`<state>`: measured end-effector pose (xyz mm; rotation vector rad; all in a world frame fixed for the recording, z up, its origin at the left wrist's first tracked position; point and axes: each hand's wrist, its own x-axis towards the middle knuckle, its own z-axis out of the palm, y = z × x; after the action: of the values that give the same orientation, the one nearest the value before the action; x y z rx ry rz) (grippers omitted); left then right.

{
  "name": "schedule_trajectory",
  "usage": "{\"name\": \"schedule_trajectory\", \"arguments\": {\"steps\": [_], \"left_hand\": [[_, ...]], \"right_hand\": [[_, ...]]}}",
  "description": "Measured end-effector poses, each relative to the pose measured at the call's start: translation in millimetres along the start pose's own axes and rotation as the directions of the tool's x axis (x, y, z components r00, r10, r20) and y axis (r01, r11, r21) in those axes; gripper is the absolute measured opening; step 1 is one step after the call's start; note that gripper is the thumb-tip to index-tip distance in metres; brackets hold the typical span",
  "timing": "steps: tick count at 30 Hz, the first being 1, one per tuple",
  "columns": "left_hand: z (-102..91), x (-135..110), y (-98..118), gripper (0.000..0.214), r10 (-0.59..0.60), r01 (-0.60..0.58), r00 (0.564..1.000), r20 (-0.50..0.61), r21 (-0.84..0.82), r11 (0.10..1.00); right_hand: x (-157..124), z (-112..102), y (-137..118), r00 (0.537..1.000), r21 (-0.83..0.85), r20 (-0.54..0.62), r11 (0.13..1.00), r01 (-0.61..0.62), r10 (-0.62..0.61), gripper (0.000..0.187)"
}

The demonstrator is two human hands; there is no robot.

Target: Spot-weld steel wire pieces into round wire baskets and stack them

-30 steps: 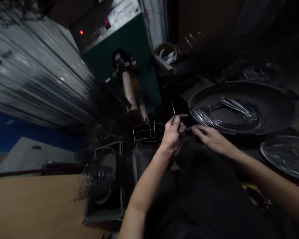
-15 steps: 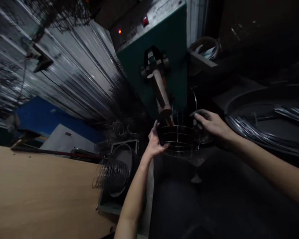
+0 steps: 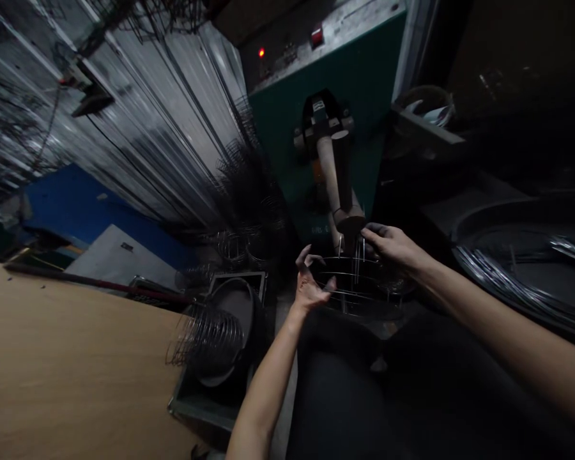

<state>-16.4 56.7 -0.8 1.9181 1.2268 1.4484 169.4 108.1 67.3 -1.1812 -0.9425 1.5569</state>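
Note:
A round wire frame (image 3: 349,294), made of thin rings joined by upright wires, sits below the rod-like arm (image 3: 342,179) of a green machine (image 3: 278,128). At its left side my left hand (image 3: 311,287) cups the rings, with bent fingers on the outside and the thumb reaching over them. My right hand (image 3: 388,246) pinches a thin upright wire (image 3: 363,248) at the frame's far side, close under the arm's end. Dark shadow hides the lower part of the frame and the spot where the wire meets the rings.
A coil of shiny wire (image 3: 493,281) lies in a large dark round holder at the right. At the left, several wire rings (image 3: 211,332) hang by a dark pan (image 3: 239,326), beside a wooden board (image 3: 76,358). A bucket (image 3: 429,108) stands behind, and a red light (image 3: 261,53) glows on the machine.
My right hand has moved in toward the machine arm's end, bringing the thin wire to the frame. My left fingers have curled more. The whole view has shifted slightly.

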Motion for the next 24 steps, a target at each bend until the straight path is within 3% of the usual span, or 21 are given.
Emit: {"name": "schedule_trajectory", "arguments": {"steps": [13,18,24], "left_hand": [[-8.5,7.7,-15.4,0.083,-0.022,0.022,1.0,-0.009,-0.046,0.999],[-12.6,11.5,-18.1,0.084,-0.008,0.009,1.0,0.014,-0.056,0.998],[-11.0,12.5,-27.6,0.084,-0.027,0.032,0.998,0.055,-0.083,0.996]], "right_hand": [[8.8,16.1,1.9,0.998,-0.155,-0.011,0.986,0.067,-0.069,0.031],[14.1,15.2,6.7,0.999,-0.125,-0.013,0.991,0.039,-0.041,0.02],[16.2,17.0,9.3,0.999,-0.063,-0.031,0.997,0.039,-0.041,0.022]]}}
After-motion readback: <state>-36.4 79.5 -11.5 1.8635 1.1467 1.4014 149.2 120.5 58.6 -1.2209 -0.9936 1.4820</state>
